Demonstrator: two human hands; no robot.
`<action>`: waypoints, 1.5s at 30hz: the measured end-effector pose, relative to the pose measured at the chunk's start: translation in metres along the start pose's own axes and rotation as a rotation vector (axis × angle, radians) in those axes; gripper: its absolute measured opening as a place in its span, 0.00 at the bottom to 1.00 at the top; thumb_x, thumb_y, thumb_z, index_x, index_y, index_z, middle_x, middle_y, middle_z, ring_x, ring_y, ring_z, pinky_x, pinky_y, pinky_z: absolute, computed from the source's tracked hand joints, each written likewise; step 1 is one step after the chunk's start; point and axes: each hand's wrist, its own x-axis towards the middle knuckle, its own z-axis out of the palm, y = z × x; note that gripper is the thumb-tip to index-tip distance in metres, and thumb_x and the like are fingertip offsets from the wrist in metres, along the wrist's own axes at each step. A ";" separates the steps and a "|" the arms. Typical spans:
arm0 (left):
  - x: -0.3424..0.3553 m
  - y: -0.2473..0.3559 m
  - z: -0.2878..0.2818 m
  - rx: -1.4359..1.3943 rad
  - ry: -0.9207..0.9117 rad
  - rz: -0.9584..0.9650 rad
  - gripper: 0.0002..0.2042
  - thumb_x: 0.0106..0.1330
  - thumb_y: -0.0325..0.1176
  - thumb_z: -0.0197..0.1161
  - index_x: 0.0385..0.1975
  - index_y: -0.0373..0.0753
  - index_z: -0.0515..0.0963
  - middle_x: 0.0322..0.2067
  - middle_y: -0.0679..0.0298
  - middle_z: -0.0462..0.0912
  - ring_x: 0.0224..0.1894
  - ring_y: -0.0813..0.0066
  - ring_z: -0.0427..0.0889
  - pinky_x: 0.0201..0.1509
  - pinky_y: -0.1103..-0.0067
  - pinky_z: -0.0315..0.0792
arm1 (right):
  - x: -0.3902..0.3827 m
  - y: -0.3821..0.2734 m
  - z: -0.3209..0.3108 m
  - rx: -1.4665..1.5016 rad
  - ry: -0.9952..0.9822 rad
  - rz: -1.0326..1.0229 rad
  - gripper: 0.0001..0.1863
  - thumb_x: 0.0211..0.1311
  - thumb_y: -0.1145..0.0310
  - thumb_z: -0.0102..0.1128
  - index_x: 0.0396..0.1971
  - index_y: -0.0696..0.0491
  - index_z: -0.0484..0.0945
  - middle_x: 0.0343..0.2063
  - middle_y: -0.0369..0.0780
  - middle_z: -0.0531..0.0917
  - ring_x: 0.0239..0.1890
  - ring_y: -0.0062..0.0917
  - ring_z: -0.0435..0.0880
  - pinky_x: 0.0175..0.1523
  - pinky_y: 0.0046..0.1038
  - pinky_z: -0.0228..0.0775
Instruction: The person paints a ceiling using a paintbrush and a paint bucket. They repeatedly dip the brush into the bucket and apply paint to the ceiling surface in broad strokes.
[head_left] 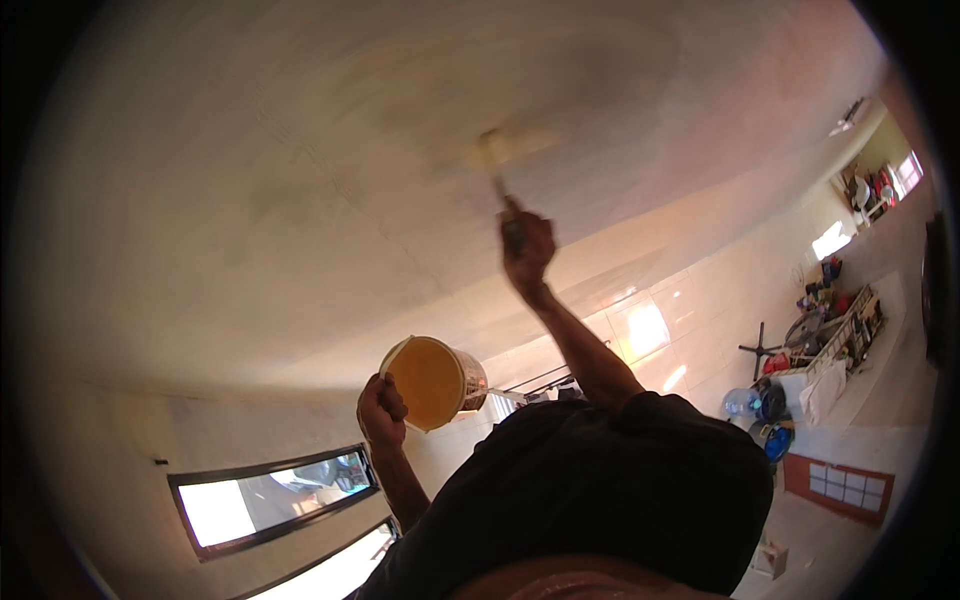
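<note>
My right hand point(525, 250) is closed on the handle of a motion-blurred brush point(497, 172), its pale yellowish head against a broad, pale plaster surface point(260, 190). My left hand point(383, 408) grips the near rim of a plastic bucket point(455, 375), which is tilted with its opening toward me and shows yellow-orange paint or coating inside. The bucket is below and left of my right hand. My dark shirt fills the lower middle, and whether the brush head touches the surface is hard to tell through the blur.
Dark-framed windows point(208, 515) are at lower left. At right are a tiled surface point(680, 310) with bright patches, a rack of clutter point(840, 335), a black star-shaped stand point(760, 348), water jugs point(742, 402) and a red-framed paned panel point(838, 512).
</note>
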 end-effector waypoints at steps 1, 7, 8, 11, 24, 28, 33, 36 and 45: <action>0.003 -0.005 -0.009 -0.015 0.047 -0.034 0.11 0.70 0.37 0.48 0.32 0.37 0.74 0.12 0.77 0.55 0.10 0.88 0.50 0.12 0.85 0.44 | -0.024 -0.017 0.019 0.081 -0.051 -0.008 0.21 0.52 0.77 0.69 0.48 0.55 0.81 0.28 0.36 0.83 0.29 0.26 0.78 0.38 0.28 0.66; 0.011 0.000 -0.011 0.030 0.073 -0.038 0.11 0.70 0.38 0.48 0.32 0.39 0.74 0.12 0.78 0.56 0.11 0.88 0.50 0.13 0.86 0.44 | -0.065 -0.073 0.073 0.530 -0.428 -0.062 0.21 0.49 0.71 0.72 0.46 0.52 0.80 0.33 0.39 0.85 0.34 0.32 0.82 0.41 0.34 0.72; 0.011 0.000 -0.013 0.027 0.087 -0.046 0.11 0.70 0.38 0.48 0.33 0.39 0.74 0.12 0.78 0.55 0.11 0.88 0.50 0.13 0.86 0.44 | -0.064 -0.070 0.073 0.548 -0.468 -0.043 0.20 0.51 0.69 0.71 0.46 0.51 0.80 0.31 0.39 0.84 0.33 0.32 0.82 0.40 0.34 0.71; 0.015 -0.003 -0.020 0.007 0.107 -0.059 0.11 0.70 0.39 0.48 0.33 0.39 0.74 0.12 0.78 0.55 0.11 0.88 0.50 0.13 0.86 0.45 | -0.025 -0.026 0.047 0.356 -0.480 0.011 0.16 0.54 0.67 0.70 0.45 0.48 0.82 0.32 0.37 0.85 0.32 0.32 0.81 0.41 0.34 0.73; 0.003 0.006 0.004 0.005 0.046 -0.014 0.10 0.70 0.37 0.47 0.30 0.40 0.72 0.12 0.79 0.55 0.11 0.89 0.47 0.13 0.86 0.43 | 0.137 0.195 -0.134 0.057 0.521 0.426 0.12 0.58 0.70 0.67 0.43 0.54 0.85 0.25 0.34 0.82 0.25 0.14 0.74 0.30 0.21 0.68; 0.002 0.009 0.007 0.009 0.007 -0.013 0.10 0.71 0.37 0.46 0.31 0.40 0.72 0.12 0.79 0.54 0.11 0.89 0.47 0.13 0.86 0.43 | 0.077 0.130 -0.071 -0.227 0.285 0.358 0.15 0.54 0.68 0.69 0.44 0.48 0.84 0.28 0.41 0.82 0.29 0.30 0.80 0.37 0.32 0.69; -0.001 0.013 0.012 0.020 -0.014 -0.019 0.10 0.71 0.37 0.46 0.31 0.40 0.72 0.12 0.79 0.53 0.11 0.89 0.46 0.13 0.86 0.43 | 0.028 0.015 -0.063 0.238 -0.171 0.332 0.15 0.52 0.70 0.71 0.42 0.47 0.85 0.29 0.40 0.84 0.31 0.31 0.82 0.38 0.31 0.72; 0.002 0.016 0.009 0.034 -0.022 -0.030 0.10 0.71 0.37 0.46 0.31 0.40 0.72 0.12 0.79 0.53 0.11 0.89 0.46 0.13 0.86 0.43 | 0.035 0.029 -0.067 0.346 -0.324 0.365 0.14 0.53 0.69 0.71 0.42 0.47 0.85 0.29 0.41 0.84 0.29 0.29 0.82 0.36 0.29 0.74; 0.004 0.005 0.000 0.031 -0.025 -0.017 0.11 0.70 0.38 0.48 0.30 0.41 0.72 0.11 0.79 0.54 0.10 0.89 0.48 0.12 0.85 0.43 | 0.127 0.210 -0.143 0.108 0.367 0.525 0.13 0.59 0.71 0.67 0.43 0.58 0.83 0.29 0.34 0.84 0.29 0.15 0.78 0.35 0.19 0.71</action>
